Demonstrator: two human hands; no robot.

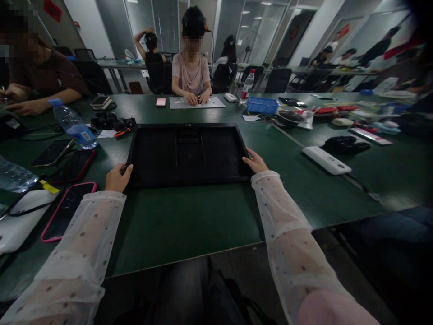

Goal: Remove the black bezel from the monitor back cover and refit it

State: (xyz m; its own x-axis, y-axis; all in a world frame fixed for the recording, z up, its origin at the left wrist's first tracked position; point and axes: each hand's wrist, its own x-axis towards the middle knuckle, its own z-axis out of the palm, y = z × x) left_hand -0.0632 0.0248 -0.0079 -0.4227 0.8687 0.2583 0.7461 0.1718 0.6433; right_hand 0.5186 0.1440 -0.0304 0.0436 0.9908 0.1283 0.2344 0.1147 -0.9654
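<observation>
A wide black monitor casing (155,153) lies in front of me on the green table, its raised rim facing up and a recessed rectangular part in the middle of its far side. My left hand (118,177) is closed on its near left edge, thumb on top of the rim. On the opposite side, my right hand (255,161) grips the right edge with the thumb over the rim. The fingers underneath are partly hidden. White sheer sleeves with dark stars cover both my forearms.
Left of me lie a pink-edged phone (69,211), a white power bank (25,221), more phones and a water bottle (75,125). To the right sits a white device (326,160) beside a black bundle (345,145). A blue basket (263,105) and a co-worker (191,72) are across the table.
</observation>
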